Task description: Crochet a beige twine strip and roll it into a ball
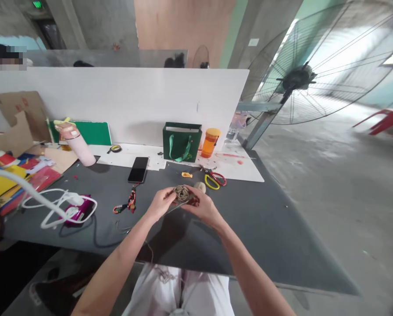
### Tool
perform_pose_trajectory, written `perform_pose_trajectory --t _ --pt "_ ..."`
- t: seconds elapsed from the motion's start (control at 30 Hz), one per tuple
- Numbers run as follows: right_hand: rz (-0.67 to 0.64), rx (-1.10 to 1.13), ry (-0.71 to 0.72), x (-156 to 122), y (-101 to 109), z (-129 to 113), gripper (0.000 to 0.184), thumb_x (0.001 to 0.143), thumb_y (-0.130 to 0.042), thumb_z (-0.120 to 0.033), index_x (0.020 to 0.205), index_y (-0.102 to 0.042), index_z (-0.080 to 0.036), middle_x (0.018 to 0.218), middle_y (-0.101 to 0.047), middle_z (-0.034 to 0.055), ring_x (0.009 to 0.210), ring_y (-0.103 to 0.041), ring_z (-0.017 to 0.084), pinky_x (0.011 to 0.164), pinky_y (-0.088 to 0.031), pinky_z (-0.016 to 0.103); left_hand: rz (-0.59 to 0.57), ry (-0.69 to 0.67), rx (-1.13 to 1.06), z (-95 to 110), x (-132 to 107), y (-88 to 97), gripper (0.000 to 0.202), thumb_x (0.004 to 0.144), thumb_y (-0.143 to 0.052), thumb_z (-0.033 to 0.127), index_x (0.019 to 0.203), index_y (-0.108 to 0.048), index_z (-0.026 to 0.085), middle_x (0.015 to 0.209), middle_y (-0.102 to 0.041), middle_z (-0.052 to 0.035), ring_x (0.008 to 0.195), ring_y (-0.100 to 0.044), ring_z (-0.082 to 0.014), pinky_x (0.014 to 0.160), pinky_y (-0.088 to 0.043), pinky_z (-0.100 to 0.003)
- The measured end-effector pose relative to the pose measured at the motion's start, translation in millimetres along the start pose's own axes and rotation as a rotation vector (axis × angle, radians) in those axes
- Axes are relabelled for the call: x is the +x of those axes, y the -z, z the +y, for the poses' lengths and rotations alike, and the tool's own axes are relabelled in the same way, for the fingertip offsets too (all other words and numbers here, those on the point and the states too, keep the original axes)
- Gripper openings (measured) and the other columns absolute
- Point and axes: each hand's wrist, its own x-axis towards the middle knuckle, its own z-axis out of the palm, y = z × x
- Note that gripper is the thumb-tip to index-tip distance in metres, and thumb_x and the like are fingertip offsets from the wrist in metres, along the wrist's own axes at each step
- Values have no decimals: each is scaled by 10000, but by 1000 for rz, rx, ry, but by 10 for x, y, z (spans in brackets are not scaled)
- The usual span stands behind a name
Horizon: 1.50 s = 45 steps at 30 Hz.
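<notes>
Over the front part of the dark table, both hands close around a round brown coil of cord (182, 193) with a spiral face. My left hand (162, 202) pinches its left edge between thumb and fingers. From the other side my right hand (200, 205) grips the coil's right edge. A thin grey line, whose kind I cannot make out, runs below the coil between the hands. Loose brown cord (149, 251) trails over the table edge to my lap. Just behind my right hand sits a pale round ball (200, 187), partly covered by the fingers.
Scissors with red and yellow handles (212, 181) lie beyond my right hand. A phone (138, 170), a beaded strap (130, 202), a green gift bag (182, 142) and an orange jar (210, 143) are on the table. White cable (56, 213) loops at left; a large fan (298, 78) stands right.
</notes>
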Motion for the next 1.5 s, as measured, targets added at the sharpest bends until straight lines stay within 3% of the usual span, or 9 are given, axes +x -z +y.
perform_pose_trajectory --t 0.2,0.3,0.43,0.6,0.83,1.0,1.13,1.23,1.5 --pt "61 -148 117 231 63 76 416 723 -743 -204 1137 -760 -247 945 -721 59 795 -658 227 743 -581 371 9 1 -5 -17 208 -14 402 819 -725 395 1136 -779 154 1048 -799 -121 917 -730 -288 802 -599 -387" --pt "66 -142 98 241 70 183 427 764 -720 -224 1190 -739 -253 1028 -735 68 867 -683 239 788 -591 380 -28 31 -64 -27 163 -31 512 881 -637 530 1212 -748 155 1182 -771 -136 1013 -725 -304 855 -601 -414" --pt "54 -51 15 178 63 250 482 786 -704 -250 1268 -703 -248 1136 -732 79 891 -703 230 812 -610 377 -67 72 -104 -17 75 -61 562 873 -657 581 1237 -740 160 1258 -747 -132 1079 -711 -306 933 -578 -418" --pt "64 20 -32 107 63 134 477 784 -716 -276 1260 -710 -253 1159 -726 70 923 -704 232 858 -608 390 -6 168 -288 9 65 -108 579 806 -719 632 1050 -811 115 1067 -803 -153 1008 -728 -314 868 -585 -392" --pt "47 48 10 74 75 100 492 787 -693 -245 1278 -702 -269 1136 -709 59 895 -703 211 815 -619 356 15 325 -506 75 93 -103 440 667 -911 402 1026 -816 167 1051 -800 -114 912 -716 -227 791 -591 -334" --pt "31 -9 40 53 104 47 504 810 -683 -260 1314 -685 -256 1093 -708 55 872 -676 203 810 -603 352 -72 434 -677 77 91 -139 210 836 -780 290 999 -792 158 1040 -775 -101 844 -683 -187 722 -589 -300" --pt "48 -99 85 49 124 -16 483 811 -698 -252 1294 -704 -258 1037 -724 36 901 -649 210 847 -578 360 -170 518 -819 50 80 -168 231 963 -613 300 1041 -759 138 1002 -765 -109 831 -692 -200 757 -597 -350" --pt "78 -141 134 46 98 -15 485 815 -694 -249 1299 -703 -268 1040 -721 40 966 -639 228 932 -554 393 -229 515 -916 45 66 -201 290 982 -572 336 1095 -737 126 1041 -769 -125 938 -720 -231 843 -583 -367" --pt "237 -230 206 28 -61 74 487 836 -682 -229 1323 -683 -248 965 -694 51 855 -636 222 874 -567 391 -177 505 -950 26 18 -286 285 954 -583 370 1046 -739 150 1030 -789 -109 985 -731 -205 900 -538 -293"
